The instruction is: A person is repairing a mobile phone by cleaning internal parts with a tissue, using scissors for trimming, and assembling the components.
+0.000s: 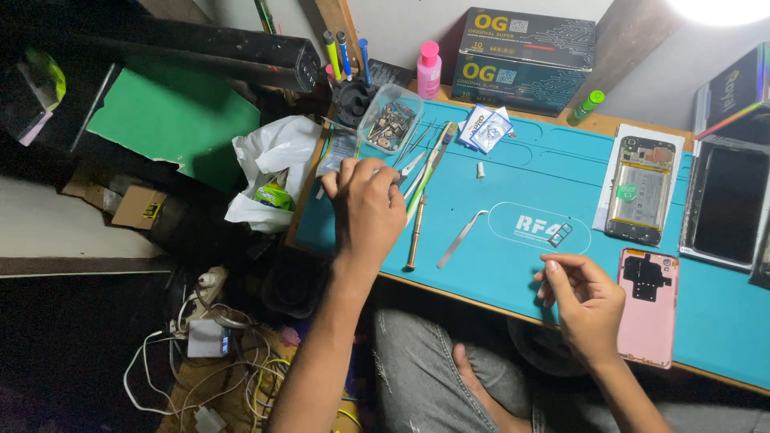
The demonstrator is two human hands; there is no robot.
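While our left hand closes on tweezers left of the opened phone, its pink back cover already off, our right hand pinches something unclear; reassembly remains.

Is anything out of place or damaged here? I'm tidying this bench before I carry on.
The phone at the mat's right end lies opened, its insides bare, and its pink back cover lies apart near the front edge. A small SIM tray sits loose mid-mat. Nothing looks spilled.
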